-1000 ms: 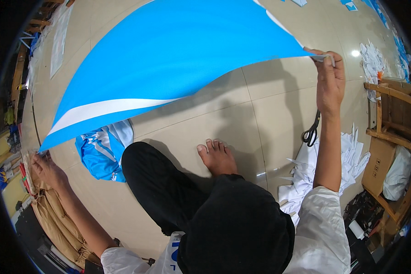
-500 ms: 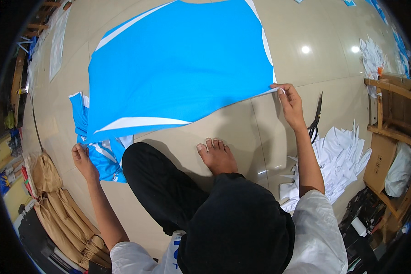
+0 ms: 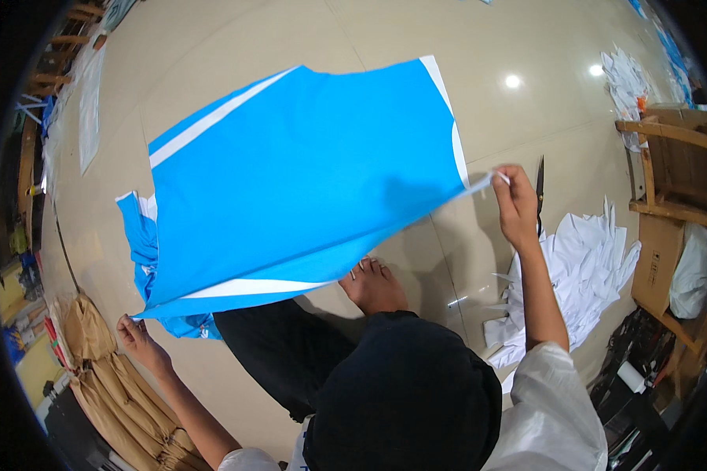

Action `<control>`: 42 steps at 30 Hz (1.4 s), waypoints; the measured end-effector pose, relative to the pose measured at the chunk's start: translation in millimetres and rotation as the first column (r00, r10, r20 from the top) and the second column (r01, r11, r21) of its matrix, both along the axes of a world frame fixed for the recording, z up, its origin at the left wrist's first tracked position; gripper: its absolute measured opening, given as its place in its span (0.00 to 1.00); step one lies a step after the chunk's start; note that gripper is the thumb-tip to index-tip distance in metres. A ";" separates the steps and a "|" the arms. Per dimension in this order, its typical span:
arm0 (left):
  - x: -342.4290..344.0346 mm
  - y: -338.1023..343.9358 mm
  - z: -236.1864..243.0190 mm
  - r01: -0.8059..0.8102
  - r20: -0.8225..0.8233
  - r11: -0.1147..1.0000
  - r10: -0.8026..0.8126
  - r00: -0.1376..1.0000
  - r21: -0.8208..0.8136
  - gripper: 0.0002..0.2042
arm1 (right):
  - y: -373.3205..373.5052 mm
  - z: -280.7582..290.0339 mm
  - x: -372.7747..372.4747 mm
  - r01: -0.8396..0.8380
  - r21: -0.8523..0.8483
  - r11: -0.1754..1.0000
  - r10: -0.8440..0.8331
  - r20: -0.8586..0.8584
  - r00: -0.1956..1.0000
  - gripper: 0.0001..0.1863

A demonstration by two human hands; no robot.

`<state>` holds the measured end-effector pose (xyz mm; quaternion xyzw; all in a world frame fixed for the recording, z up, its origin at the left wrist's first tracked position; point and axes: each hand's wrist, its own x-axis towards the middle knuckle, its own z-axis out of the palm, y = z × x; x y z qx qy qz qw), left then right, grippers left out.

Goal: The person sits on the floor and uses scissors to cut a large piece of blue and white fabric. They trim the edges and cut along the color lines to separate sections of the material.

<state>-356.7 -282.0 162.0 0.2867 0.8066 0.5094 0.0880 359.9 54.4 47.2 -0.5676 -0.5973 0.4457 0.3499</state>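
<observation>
Two hands, left hand [image 3: 137, 339] and right hand [image 3: 517, 206], fingers pinching one blue fabric sheet [image 3: 306, 188] by opposite corners.

one head-worn fisheye view looks steeply down, close over the lap

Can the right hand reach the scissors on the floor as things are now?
Probably yes, but not freely. The scissors lie on the floor just beside the right hand, with nothing between them. However, that hand is pinching a corner of the blue cloth, so it would have to let go first.
</observation>
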 end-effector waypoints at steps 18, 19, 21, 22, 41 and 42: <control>-132.7 233.4 -107.5 0.272 0.007 0.952 -0.274 0.962 -0.140 0.12 | 168.8 -89.9 -54.4 0.046 -0.015 0.999 -0.041 0.244 0.969 0.16; -129.6 239.4 -114.1 0.280 0.009 0.950 -0.281 0.960 -0.136 0.12 | 167.9 -87.1 -53.3 0.057 -0.016 0.998 -0.052 0.242 0.969 0.16; -124.8 249.5 -123.0 0.290 0.000 0.947 -0.293 0.956 -0.141 0.12 | 165.1 -81.1 -52.5 0.090 -0.010 0.996 -0.084 0.257 0.963 0.16; -127.8 253.7 -123.3 0.291 -0.017 0.945 -0.296 0.955 -0.148 0.12 | 164.4 -77.0 -53.4 0.110 0.001 0.994 -0.106 0.268 0.957 0.16; -143.0 312.4 -162.6 0.290 -0.130 0.954 -0.298 0.946 -0.076 0.14 | 145.1 -73.6 -58.0 0.305 0.153 0.940 -0.341 0.384 0.858 0.16; -138.7 318.2 -169.9 0.290 -0.125 0.952 -0.301 0.945 -0.099 0.14 | 145.3 -73.3 -55.4 0.303 0.160 0.939 -0.342 0.400 0.850 0.16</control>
